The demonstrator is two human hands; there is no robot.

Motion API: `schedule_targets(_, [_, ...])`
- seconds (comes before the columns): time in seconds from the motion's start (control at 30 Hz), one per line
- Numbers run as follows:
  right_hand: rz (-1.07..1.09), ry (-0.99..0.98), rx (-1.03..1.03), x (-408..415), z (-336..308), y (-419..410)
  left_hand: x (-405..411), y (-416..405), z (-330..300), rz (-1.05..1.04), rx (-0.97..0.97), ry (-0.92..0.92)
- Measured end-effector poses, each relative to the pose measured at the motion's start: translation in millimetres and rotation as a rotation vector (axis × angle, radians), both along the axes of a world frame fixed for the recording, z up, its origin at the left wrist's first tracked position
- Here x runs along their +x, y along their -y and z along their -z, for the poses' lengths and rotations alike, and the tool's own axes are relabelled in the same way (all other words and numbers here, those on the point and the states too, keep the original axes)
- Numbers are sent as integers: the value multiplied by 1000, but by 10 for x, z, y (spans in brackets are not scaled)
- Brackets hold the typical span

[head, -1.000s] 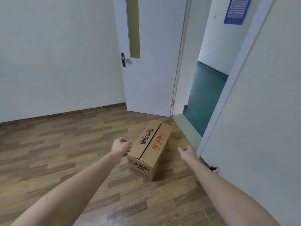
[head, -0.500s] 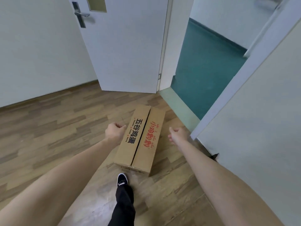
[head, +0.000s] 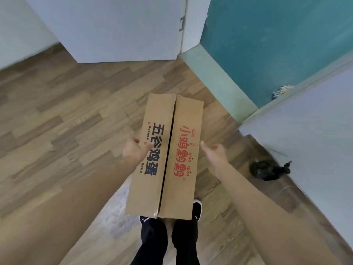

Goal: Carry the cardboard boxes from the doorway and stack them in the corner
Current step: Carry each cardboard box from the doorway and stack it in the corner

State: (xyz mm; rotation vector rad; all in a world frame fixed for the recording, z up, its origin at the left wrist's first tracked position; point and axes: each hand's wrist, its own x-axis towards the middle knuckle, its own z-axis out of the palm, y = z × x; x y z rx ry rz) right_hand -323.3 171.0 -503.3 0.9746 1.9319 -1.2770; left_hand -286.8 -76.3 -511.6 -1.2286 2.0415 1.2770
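Wood-plank floor (head: 66, 115) across the frame, white door (head: 114, 27) at upper left, your closed cardboard box (head: 168, 155) at centre above your black shoes (head: 196, 208), your left hand (head: 134, 150) at its left edge with the thumb lying over the top flap, whether it grips you cannot tell, your right hand (head: 214, 153) spread just beside its right edge.

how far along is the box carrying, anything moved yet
Nothing looks done: no stack or corner is in view. In hand: the long brown cardboard box with black and red lettering lies on the wood-pattern floor by the doorway, left hand at its left edge, right hand open beside it. Lifting, carrying and stacking remain.
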Motion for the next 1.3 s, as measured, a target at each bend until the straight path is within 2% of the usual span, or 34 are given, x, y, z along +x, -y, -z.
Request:
schedule_targets(0.27, [17,89,-63,-210,1601,-9,-333,77,1531,-66,-9,102])
schedule_targets(0.5, [-21,108,-114,-403,2268,-3,-533,229,2132,-68,-1,123])
schedule_targets(0.77, [76,118,-105,-551,2505,178,-634,376,2374,-75,116,153])
schedule_targets(1.07, [116,84,-115,-504,2610,134,-585,288,2410,-144,127,73])
schedule_targets(1.2, [109,90,-155,-500,2433,50,-578,234,2233,-142,155,40])
schedule_targets(1.3, [90,64,-162,-515,2050,-60,-593,144,1848,-137,160,10])
